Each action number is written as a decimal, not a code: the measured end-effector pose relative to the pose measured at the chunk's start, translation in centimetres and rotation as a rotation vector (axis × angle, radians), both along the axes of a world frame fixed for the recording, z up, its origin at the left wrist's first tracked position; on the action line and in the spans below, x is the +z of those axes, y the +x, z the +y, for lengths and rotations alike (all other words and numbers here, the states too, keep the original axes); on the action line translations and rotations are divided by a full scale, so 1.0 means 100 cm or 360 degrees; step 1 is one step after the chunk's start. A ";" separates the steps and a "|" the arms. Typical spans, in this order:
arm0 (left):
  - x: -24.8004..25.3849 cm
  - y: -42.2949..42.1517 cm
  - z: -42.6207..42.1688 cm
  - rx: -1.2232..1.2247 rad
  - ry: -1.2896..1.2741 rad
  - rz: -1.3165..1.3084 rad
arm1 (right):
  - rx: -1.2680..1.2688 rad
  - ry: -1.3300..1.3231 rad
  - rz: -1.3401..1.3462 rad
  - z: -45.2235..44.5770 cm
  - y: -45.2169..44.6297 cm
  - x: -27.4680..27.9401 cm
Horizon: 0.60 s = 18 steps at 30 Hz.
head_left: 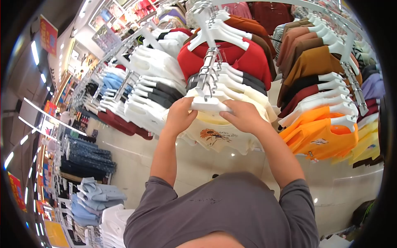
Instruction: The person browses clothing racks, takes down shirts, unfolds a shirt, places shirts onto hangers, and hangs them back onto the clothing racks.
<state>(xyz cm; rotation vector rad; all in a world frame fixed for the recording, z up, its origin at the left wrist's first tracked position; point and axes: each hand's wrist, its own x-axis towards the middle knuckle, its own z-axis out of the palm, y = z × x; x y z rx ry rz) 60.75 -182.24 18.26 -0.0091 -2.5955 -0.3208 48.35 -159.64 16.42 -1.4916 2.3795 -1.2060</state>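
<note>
A cream T-shirt [198,131] with an orange flower print hangs on a white hanger [208,105] at the front end of a metal rack arm [206,78]. My left hand [180,117] is closed round the hanger's left shoulder, thumb at the front. On the other side, my right hand [245,117] grips the right shoulder, its thumb bent over the collar edge. Some fingers of both hands are hidden behind the hanger and cloth. Right behind hang more cream and dark shirts, then a red shirt [253,62].
White and dark shirts [142,108] hang close on the left. To the right are orange T-shirts [316,138] and brown shirts [314,64] on another rack arm [355,89]. Dark trousers [84,155] and light blue garments [97,196] hang at the lower left. Tiled floor [136,153] shows below.
</note>
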 end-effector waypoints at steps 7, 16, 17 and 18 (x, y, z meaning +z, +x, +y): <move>-0.048 -0.008 -0.010 0.0209 0.0194 -0.0454 | -0.0067 0.0164 -0.0071 -0.019 -0.008 -0.044; 0.036 -0.015 0.011 0.0055 0.0468 0.0358 | -0.0150 -0.0400 0.0082 -0.019 -0.006 -0.022; 0.053 -0.019 0.021 0.0020 0.0499 0.0379 | -0.0132 -0.0402 0.0077 -0.022 -0.008 -0.016; 0.062 -0.027 0.027 0.0036 0.0494 0.0379 | -0.0173 -0.0570 0.0097 -0.025 -0.011 -0.011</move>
